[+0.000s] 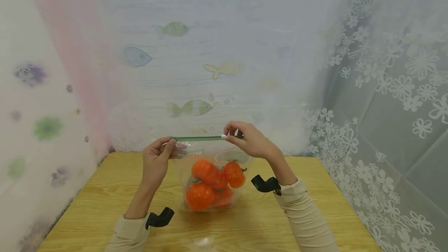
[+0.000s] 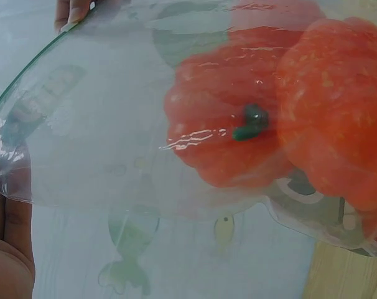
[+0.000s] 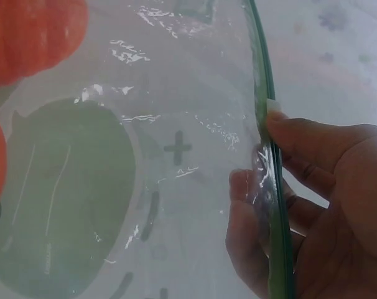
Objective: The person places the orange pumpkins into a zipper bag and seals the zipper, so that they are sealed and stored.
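Note:
A clear zip bag (image 1: 213,147) with a green zip strip (image 1: 196,138) along its top is held up over the table. Several orange toy pumpkins (image 1: 200,196) with green stems lie in its lower part. My left hand (image 1: 155,160) pinches the bag's top left corner between thumb and fingers. Near the right end of the strip, my right hand (image 1: 252,141) pinches the small white slider (image 1: 224,137). In the right wrist view, the thumb presses at the slider (image 3: 272,106), while other fingers show behind the clear plastic. The left wrist view shows a pumpkin (image 2: 226,118) through the film.
Beneath the bag is a wood-grain table (image 1: 280,221). Pale curtains with printed fish (image 1: 197,107) hang behind it, and a flower-patterned sheet (image 1: 402,84) hangs at the right. A black wrist mount (image 1: 160,217) sits at each sleeve.

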### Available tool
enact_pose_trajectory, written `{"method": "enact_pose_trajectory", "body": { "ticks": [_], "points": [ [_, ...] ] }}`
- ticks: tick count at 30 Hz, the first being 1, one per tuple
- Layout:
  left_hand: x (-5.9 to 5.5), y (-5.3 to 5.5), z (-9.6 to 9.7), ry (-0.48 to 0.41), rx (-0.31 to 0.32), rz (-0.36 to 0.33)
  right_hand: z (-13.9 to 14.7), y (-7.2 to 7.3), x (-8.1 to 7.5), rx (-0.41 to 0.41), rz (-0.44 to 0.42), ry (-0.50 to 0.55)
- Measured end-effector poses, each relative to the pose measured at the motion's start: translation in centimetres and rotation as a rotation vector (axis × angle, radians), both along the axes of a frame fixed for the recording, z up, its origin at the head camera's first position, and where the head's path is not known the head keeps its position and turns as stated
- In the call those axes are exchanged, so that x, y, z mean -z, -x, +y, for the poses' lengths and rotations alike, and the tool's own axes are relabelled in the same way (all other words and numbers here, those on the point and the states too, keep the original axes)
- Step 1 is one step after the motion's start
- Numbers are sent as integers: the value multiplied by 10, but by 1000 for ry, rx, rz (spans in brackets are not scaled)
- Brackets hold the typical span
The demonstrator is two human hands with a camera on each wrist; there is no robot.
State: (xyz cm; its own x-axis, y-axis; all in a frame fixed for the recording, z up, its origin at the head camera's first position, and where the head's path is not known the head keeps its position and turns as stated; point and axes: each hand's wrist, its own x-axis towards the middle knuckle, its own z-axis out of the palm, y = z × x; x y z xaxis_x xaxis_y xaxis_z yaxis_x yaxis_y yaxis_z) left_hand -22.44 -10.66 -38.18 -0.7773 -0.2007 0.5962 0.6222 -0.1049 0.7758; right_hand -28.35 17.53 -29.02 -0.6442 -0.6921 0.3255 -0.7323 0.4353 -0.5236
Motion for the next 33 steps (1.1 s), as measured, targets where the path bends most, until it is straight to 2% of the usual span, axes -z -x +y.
{"method": "enact_pose_trajectory", "body": {
  "ticks": [6,18,27,33],
  "points": [
    [-2,13,-6,-1,-3,-13,2,6,-3,21,10,17],
    [-6,39,-20,4,47,-30,9,24,-5,81,-30,16],
    [-7,46,-24,7,60,-30,19,30,-4,99,-53,31],
    [-5,50,-29,7,63,-26,29,33,2,115,-84,81]
  ]
}}
